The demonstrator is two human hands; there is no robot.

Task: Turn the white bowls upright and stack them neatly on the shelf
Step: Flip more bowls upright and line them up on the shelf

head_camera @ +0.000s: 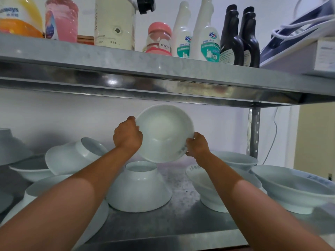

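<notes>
I hold a white bowl [164,132] in the air above the metal shelf [163,221], tilted so its inside faces me. My left hand [127,135] grips its left rim and my right hand [196,144] grips its lower right rim. Right below it an upside-down white bowl [138,189] rests on the shelf. To the left another bowl [76,153] lies tipped on its side over an upright one [30,170]. Upright bowls stand at right [293,187], behind my right forearm [201,180] and further back [235,160].
The upper shelf [163,73] hangs low over the held bowl, carrying bottles [207,38] and a jar [159,38]. A steel upright post [253,131] stands at the right. More white bowls sit at the far left [10,145] and under my left forearm [47,185].
</notes>
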